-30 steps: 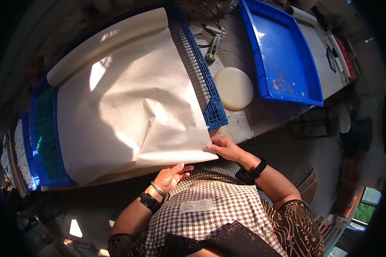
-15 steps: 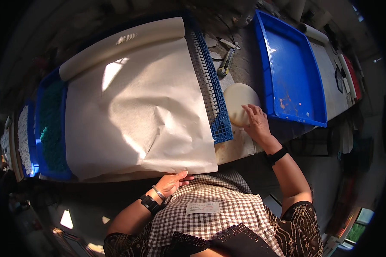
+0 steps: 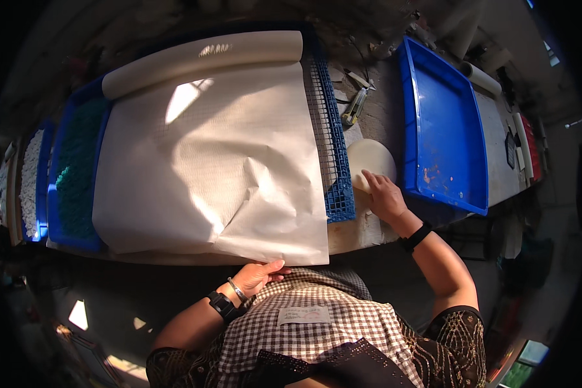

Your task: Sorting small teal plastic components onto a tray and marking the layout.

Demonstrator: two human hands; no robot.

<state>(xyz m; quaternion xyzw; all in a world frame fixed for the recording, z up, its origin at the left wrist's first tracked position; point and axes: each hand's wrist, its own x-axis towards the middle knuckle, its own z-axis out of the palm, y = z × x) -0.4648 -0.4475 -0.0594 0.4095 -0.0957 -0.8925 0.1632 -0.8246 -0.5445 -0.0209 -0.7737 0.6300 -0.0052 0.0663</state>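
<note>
A large cream sheet [image 3: 239, 155], creased towards its near right corner, spreads before me, its far end still rolled up. At the sheet's near edge, my left hand [image 3: 258, 275] is closed, the thumb on top and the other fingers partly tucked beneath. To the right of the sheet, a round, smooth cream disc [image 3: 374, 155] lies on the worktable. My right hand [image 3: 388, 199] has its fingers bent over the disc's near side; the thumb is hidden. Beneath the sheet's right side shows a blue plastic mesh crate [image 3: 338, 187].
An open blue tray [image 3: 449, 129] stands right of the disc. Past the disc lies a utility knife [image 3: 354, 107]. On the left are a blue bin holding dark green material [image 3: 77, 174] and another with white pieces [image 3: 31, 181]. Another roll [image 3: 482, 79] lies behind the tray.
The whole view has shifted slightly. My right fingers have slid from the middle of the disc towards its near side. My left hand keeps its hold on the sheet's edge.
</note>
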